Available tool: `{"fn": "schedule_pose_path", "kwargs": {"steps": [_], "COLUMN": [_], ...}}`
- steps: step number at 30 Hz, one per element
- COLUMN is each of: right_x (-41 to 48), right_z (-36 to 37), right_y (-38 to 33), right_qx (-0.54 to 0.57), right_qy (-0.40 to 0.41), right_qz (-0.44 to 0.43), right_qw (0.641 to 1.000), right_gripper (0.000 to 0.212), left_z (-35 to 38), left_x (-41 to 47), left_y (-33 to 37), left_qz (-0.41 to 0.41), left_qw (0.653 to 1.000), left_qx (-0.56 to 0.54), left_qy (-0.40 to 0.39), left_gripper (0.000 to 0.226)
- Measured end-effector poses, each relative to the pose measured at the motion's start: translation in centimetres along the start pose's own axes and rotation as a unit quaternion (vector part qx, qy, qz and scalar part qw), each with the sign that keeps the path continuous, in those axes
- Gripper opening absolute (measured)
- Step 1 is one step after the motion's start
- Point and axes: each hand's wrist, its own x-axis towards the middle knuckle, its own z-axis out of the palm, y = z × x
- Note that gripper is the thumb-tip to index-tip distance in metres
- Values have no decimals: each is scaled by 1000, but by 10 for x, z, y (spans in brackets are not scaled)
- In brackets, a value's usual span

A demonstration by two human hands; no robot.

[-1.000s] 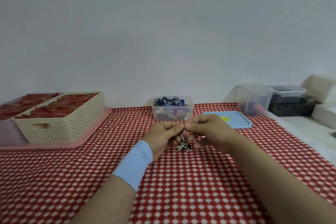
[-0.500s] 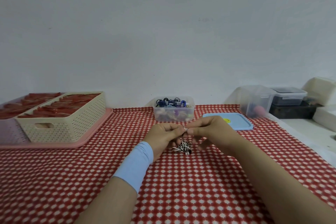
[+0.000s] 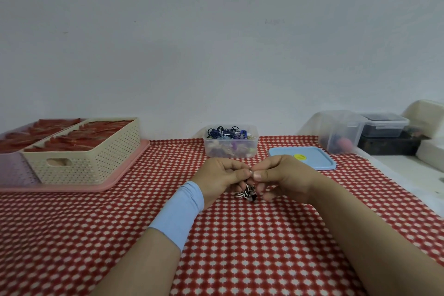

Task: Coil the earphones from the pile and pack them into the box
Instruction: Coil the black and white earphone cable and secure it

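Observation:
A small black-and-white striped earphone bundle [image 3: 246, 194] hangs just above the red checked cloth, between my two hands. My left hand [image 3: 221, 180], with a light blue wristband, pinches its cord from the left. My right hand [image 3: 281, 176] pinches it from the right, thumb tips almost touching. Most of the cord is hidden by my fingers. Behind them stands a clear plastic box [image 3: 230, 149] holding coiled blue, black and pale earphones. Its blue lid [image 3: 310, 160] lies flat to the right.
A cream perforated basket [image 3: 96, 158] of red items sits on a pink tray [image 3: 115, 180] at the left. Clear and dark containers [image 3: 382, 127] stand at the far right on a white surface. The wall rises close behind the table.
Both hands have stayed in place, pinching the cord. The bundle has shifted slightly below the fingers as they work it.

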Motion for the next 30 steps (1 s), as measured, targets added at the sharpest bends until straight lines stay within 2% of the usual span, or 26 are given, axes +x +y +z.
{"fn": "schedule_pose_path", "kwargs": {"steps": [10, 13, 17, 19, 25, 30], "right_x": [5, 6, 9, 8, 4, 2], "right_z": [-1, 1, 3, 5, 8, 10], "right_y": [4, 4, 6, 6, 2, 0], "right_qx": [123, 136, 64, 20, -47, -67], "right_qy": [-67, -42, 71, 101, 138, 139], "right_qz": [32, 12, -74, -111, -141, -151], "right_qw": [990, 990, 993, 988, 979, 976], "right_gripper": [12, 9, 11, 9, 9, 10], "left_z": [4, 5, 8, 8, 2, 1], "left_x": [-2, -1, 0, 0, 0, -1], "left_y": [5, 4, 0, -2, -2, -1], "left_qz": [2, 8, 9, -2, -29, -30], "left_qw": [999, 998, 998, 997, 996, 996], "left_qx": [-37, -59, -51, -55, -74, -58], "left_qy": [-13, -2, 44, 53, 46, 53], "left_gripper": [11, 12, 11, 12, 12, 13]}}
